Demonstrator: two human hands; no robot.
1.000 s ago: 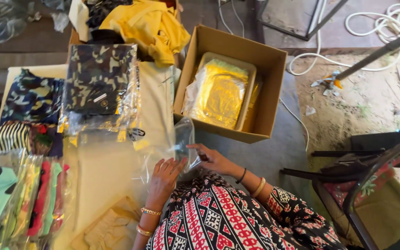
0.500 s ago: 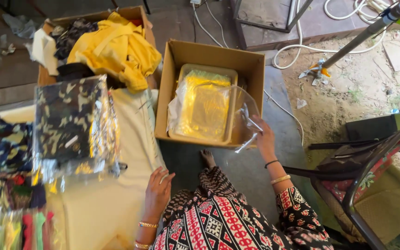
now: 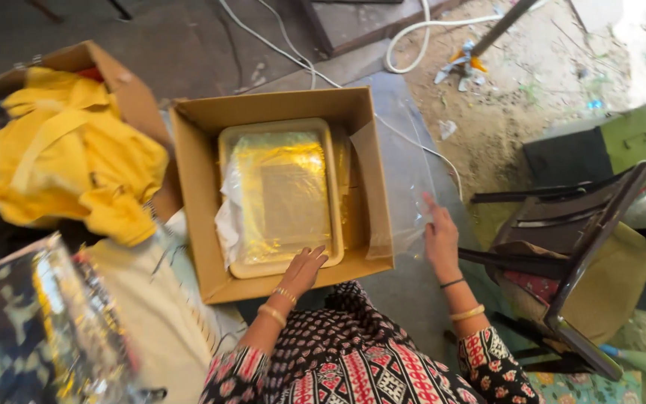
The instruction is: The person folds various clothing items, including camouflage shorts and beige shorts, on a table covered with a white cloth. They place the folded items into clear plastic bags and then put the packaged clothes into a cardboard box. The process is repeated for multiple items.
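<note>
**Hands at the open box**

We find the left hand [image 3: 304, 268] resting on the near edge of the wrapped yellow packet [image 3: 282, 196], fingers spread, gripping nothing. The packet lies flat inside the cardboard box [image 3: 196, 191], filling most of its floor. The right hand [image 3: 440, 233] is outside the box's right wall, pinching a clear plastic bag [image 3: 405, 176] that hangs open against that wall. A second box at the left holds a yellow garment [image 3: 61, 161]. A dark chair [image 3: 585, 217] stands at the right, well apart.
</note>
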